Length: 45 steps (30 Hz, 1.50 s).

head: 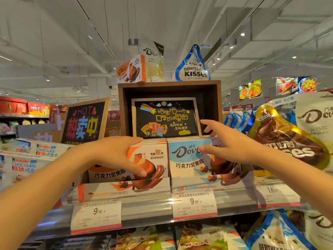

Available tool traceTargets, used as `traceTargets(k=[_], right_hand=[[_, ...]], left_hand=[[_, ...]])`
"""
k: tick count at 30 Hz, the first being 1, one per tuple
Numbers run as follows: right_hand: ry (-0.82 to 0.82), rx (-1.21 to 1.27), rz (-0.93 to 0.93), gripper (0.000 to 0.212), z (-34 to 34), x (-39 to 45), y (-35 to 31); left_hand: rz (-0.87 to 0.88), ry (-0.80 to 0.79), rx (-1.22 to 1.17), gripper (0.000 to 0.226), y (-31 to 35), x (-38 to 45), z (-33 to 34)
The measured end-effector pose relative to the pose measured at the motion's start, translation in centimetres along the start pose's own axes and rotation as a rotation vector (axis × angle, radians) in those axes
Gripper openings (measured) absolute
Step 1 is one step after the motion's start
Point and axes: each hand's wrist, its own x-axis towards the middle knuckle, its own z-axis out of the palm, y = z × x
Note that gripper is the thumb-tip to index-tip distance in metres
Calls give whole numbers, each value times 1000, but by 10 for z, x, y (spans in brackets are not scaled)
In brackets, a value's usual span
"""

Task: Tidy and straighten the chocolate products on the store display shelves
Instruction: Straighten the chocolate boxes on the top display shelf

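Observation:
Two rows of Dove chocolate boxes stand in cardboard trays on the top shelf. My left hand (119, 154) grips the front orange Dove box (153, 159), fingers over its top edge and thumb on its face. My right hand (227, 141) hovers over the blue Dove boxes (187, 159) with fingers spread and relaxed, thumb near the front box's face, index finger stretched toward the back. I cannot tell whether it touches the boxes.
A wooden crate (169, 109) with a chalkboard sign stands behind the boxes, more Dove and Kisses packs on top. Kinder boxes (36, 156) lie left, a gold Kisses bag (288, 141) right. Price tags (194, 204) hang on the shelf edge (144, 210); bags fill the shelf below.

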Motion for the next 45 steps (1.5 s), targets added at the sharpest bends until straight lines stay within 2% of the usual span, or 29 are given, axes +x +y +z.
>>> traceTargets(k=[8,15,18,20,23,28,31,34,37,39,45], right_hand=[[-156,-27,119,33,-6,44,-9],[-349,205,289,21,-9,57,-8],[-369,194,274,33,-6,56,-10],[-375,176,258,38,-5,56,-12],[-364,174,246,42,-4,57,-11],[-322,234,252,35,-2,56,-6],[-257,243,223,37,-1,53,-5],[-161,141,168,41,2,51,-3],[-48,72,130,48,4,53,2],[17,44,105,44,5,54,6],[418,-65,-5,37,-12,56,1]], left_hand=[[-25,28,66,76,1,-2,0],[-48,32,92,84,4,-7,-1],[-46,-9,173,95,6,-11,-8],[-51,3,82,87,9,-9,-15],[-154,95,-83,56,5,5,-21],[-168,74,-57,28,-7,28,-21],[-197,17,-129,32,-4,35,-22],[-259,-11,-173,42,-4,40,-20],[-250,16,-196,45,-4,41,-17],[-245,41,-222,42,-4,40,-16],[-206,159,-210,39,-2,39,-15]])
